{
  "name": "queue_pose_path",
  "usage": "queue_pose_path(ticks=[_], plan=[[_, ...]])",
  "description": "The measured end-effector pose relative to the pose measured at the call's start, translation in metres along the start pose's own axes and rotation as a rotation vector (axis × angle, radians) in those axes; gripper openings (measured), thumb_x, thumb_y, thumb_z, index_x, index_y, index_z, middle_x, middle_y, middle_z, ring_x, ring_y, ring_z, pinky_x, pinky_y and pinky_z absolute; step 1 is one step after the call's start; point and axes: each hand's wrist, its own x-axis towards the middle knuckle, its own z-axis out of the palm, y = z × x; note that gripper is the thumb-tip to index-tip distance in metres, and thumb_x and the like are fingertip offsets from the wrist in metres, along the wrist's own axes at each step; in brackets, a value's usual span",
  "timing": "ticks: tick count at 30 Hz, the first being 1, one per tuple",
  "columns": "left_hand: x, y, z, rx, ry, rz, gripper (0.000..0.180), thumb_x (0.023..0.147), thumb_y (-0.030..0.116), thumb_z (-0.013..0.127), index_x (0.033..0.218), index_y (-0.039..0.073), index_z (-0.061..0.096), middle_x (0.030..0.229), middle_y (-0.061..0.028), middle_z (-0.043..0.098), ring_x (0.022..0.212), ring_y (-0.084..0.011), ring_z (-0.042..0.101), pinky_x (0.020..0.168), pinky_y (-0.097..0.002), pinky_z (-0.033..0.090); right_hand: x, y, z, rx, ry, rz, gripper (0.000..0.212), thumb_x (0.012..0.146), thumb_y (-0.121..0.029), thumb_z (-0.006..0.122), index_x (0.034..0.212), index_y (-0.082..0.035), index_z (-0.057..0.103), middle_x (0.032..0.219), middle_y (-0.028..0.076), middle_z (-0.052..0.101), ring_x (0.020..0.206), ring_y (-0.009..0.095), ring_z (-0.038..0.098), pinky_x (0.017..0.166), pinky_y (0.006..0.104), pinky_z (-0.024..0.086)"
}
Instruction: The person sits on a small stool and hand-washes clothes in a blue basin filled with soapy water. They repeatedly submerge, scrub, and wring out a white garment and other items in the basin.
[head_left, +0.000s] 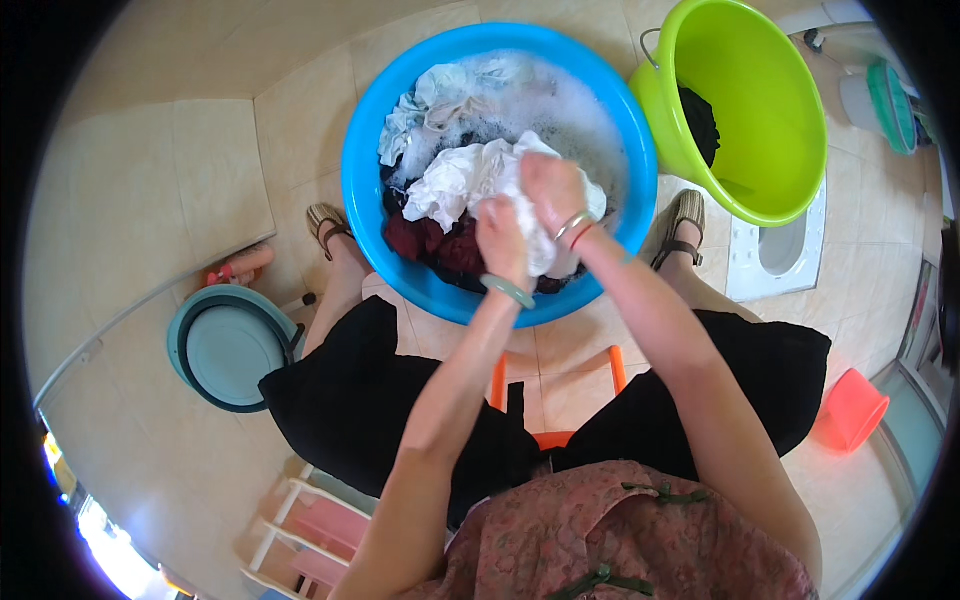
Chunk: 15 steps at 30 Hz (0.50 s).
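Note:
Both my hands are closed on a wet white cloth (455, 187) over a large blue basin (362, 215) of sudsy water. My left hand (502, 240), below a pale green bangle, grips the cloth near its middle. Slightly higher and to the right, my right hand (556, 187) has its fingers wrapped round another part of it; a silver bangle and a red string circle that wrist. Dark red cloth (432, 243) lies under the white one at the basin's near left. Pale bluish cloth (440, 88) floats among foam (565, 105) at the far side.
A lime-green bucket (765, 150) with dark cloth (699, 125) inside stands right of the basin, beside a white squat toilet (746, 260). Grey-green basins (235, 355) sit at left. A coral container (855, 408) is at right, and a pink-and-white rack (318, 525) at lower left.

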Motion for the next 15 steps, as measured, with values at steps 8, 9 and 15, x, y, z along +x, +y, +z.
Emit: queue_pose_path(ticks=[8, 9, 15], plan=[[0.051, -0.039, -0.066, -0.129, -0.237, 0.098, 0.024, 0.095, 0.027, 0.052, 0.091, 0.003, 0.053, 0.080, -0.0036, 0.056, 0.072, -0.0125, 0.052, 0.065, -0.0288, 0.045, -0.051, -0.061, -0.008, 0.229, -0.057, -0.259, 0.020, 0.091, -0.022, 0.053, 0.083, -0.006, 0.063, 0.064, 0.018, 0.059, 0.058, 0.035, 0.060, 0.053, 0.0443, 0.046], [0.054, -0.032, -0.062, -0.174, -0.161, -0.002, 0.025, 0.095, 0.026, 0.051, 0.089, 0.003, 0.052, 0.080, -0.0035, 0.056, 0.071, -0.0126, 0.052, 0.064, -0.0285, 0.045, -0.061, -0.072, -0.010, 0.241, -0.022, -0.266, 0.020, 0.090, -0.023, 0.052, 0.092, -0.005, 0.061, 0.062, 0.016, 0.059, 0.055, 0.034, 0.060, 0.051, 0.0440, 0.046], [0.006, -0.008, -0.007, 0.133, 0.023, 0.152, 0.024, 0.096, 0.025, 0.047, 0.088, 0.002, 0.052, 0.080, -0.0025, 0.050, 0.078, -0.0116, 0.045, 0.071, -0.0290, 0.042, -0.010, -0.007, -0.003, 0.092, 0.059, -0.056, 0.028, 0.091, -0.026, 0.050, 0.087, -0.002, 0.065, 0.064, 0.019, 0.061, 0.059, 0.038, 0.061, 0.054, 0.0474, 0.048]])
